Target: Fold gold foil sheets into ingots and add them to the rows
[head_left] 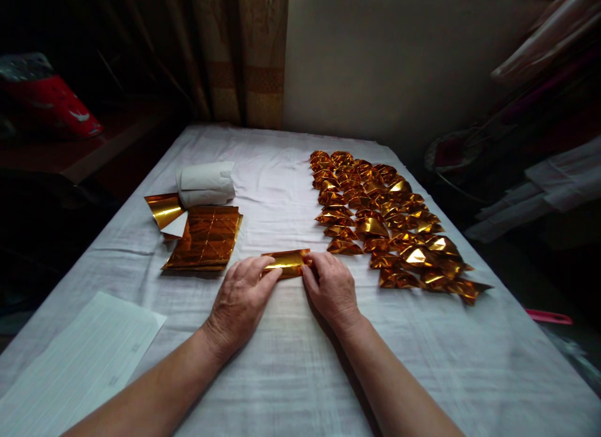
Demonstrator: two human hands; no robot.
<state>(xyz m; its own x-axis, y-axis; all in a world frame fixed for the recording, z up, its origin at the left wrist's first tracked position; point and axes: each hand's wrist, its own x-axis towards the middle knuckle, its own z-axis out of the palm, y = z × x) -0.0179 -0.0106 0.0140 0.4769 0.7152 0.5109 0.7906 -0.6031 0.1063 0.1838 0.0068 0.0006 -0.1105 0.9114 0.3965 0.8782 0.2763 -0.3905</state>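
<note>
Gold foil strip pressed flat at the bench's near middle.

The foil strip [286,263] is pinned by the left hand [239,302] and right hand [331,287], fingers close together on its ends; uneven pressure could skew or tear the slick crease.

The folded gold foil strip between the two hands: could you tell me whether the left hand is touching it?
Touching. The head view shows the left hand fingertips pressed on the gold foil strip.
</note>
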